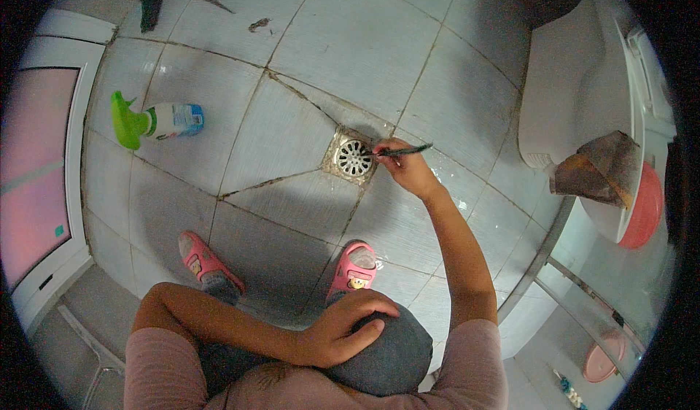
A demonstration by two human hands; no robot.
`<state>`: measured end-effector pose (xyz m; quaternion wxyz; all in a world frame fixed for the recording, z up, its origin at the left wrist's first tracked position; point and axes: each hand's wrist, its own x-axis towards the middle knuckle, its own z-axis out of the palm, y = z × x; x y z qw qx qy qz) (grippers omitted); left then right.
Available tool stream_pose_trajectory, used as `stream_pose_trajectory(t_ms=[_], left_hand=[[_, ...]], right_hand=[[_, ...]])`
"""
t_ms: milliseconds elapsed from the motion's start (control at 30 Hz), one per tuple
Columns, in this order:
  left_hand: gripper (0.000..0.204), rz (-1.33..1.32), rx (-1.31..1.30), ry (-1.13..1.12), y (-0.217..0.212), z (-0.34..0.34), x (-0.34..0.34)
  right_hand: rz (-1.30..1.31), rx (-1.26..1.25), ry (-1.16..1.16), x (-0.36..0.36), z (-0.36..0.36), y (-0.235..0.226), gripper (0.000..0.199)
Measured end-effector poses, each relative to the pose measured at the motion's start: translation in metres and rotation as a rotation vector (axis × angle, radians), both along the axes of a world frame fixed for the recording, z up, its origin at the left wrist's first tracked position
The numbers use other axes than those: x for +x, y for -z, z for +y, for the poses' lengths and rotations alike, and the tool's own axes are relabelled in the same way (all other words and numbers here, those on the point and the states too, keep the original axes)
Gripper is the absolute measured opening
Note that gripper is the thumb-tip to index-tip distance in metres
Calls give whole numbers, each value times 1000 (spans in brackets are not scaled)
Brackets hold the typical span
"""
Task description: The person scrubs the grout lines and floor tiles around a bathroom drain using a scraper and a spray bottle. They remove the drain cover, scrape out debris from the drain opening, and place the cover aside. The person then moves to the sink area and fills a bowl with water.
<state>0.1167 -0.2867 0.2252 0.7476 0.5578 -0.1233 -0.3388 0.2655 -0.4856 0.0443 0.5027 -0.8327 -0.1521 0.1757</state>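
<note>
My right hand is closed around a slim black stick-like tool, whose exact kind I cannot make out. The tool's near tip points at the right edge of a round slotted metal floor drain, and its other end sticks out to the right past my fingers. Dirty-looking metal frames the drain, set among grey tiles. My left hand lies on my bent right knee, thumb and fingers apart, holding nothing.
A spray bottle with a green head lies at left. Pink slippers are on my feet. A white toilet stands at right, a red basin near it. A squeegee-like head is at far left, beside a door.
</note>
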Motion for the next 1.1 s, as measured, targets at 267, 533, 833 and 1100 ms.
stream_pose_trajectory(t_ms=[267,533,833,1100], left_hand=[[20,-3,18,5,-1,-2,1],[20,17,17,-10,2,-1,1],[20,17,8,7,3,-5,4],[21,15,-10,21,4,-6,4]], right_hand=[[282,-52,194,23,-5,24,16],[295,26,496,-10,-2,26,20],[368,427,1084,-86,29,47,17],[236,254,1015,-87,33,41,14]])
